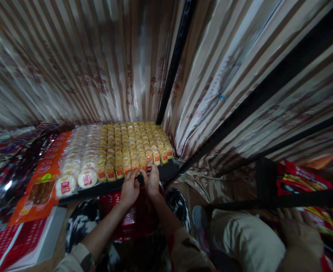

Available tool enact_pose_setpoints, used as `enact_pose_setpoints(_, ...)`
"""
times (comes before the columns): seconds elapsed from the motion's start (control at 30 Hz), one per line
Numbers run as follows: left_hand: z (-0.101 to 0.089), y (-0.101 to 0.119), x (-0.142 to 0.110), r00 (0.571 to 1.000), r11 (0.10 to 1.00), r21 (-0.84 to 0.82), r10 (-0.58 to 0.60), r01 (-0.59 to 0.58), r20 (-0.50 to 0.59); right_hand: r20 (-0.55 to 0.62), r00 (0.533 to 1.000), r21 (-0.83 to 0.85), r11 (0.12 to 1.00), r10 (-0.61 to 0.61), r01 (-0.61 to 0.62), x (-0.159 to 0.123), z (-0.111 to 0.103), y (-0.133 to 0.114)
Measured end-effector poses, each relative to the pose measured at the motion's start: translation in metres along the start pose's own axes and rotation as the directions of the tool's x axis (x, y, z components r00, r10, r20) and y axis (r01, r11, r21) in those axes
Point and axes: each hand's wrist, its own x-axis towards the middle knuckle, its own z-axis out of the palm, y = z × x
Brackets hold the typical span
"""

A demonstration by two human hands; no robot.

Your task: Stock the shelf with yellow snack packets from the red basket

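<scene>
Rows of small yellow wrapped cakes [118, 162] stand packed together on a black shelf [98, 187]. My left hand [130, 189] is at the front edge of these rows, its fingertips against the front packets and its thumb apart. Close beside it, my right hand [152, 181] has thumb and fingers around the lower front of one yellow wrapped cake [143, 163]; part of the grip is hidden. To the left of the yellow rows are two rows of round white cakes in clear wrappers [87, 178].
An orange snack packet [43, 181] and dark shiny packets [8, 170] lie at the left, above a red-and-white box [33, 241]. Black rack posts [178, 56] stand before striped curtains [112, 68]. At the right are another person's hand [301, 230] and red packets [302, 179].
</scene>
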Motion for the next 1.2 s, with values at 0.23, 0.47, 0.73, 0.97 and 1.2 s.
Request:
enact_pose_setpoints(0.23, 0.001, 0.000, -0.002, 0.999, 0.999, 0.039, 0.020, -0.021, 0.036, 0.022, 0.999, 0.191, 0.981, -0.039, 0.034, -0.005, -0.001, 0.000)
enact_pose_setpoints(0.47, 0.004, 0.000, 0.002, 0.997, 0.999, 0.054, 0.000, -0.003, 0.073, 0.031, 0.999, 0.173, 0.985, 0.012, -0.017, -0.001, 0.003, 0.001)
enact_pose_setpoints(0.73, 0.006, 0.000, 0.002, 1.000, 1.000, 0.015, -0.018, 0.017, 0.024, 0.040, 0.999, 0.150, 0.989, -0.024, 0.017, -0.002, 0.001, -0.001)
enact_pose_setpoints(0.97, 0.004, 0.003, 0.000, 0.999, 0.999, 0.032, -0.034, 0.034, 0.002, 0.007, 0.996, 0.041, 0.995, -0.089, 0.089, -0.007, 0.000, 0.000)
enact_pose_setpoints(1.2, 0.003, 0.005, 0.002, 0.999, 0.998, 0.055, -0.042, 0.043, -0.029, 0.055, 0.991, 0.041, 0.992, -0.124, 0.121, -0.012, -0.001, -0.003)
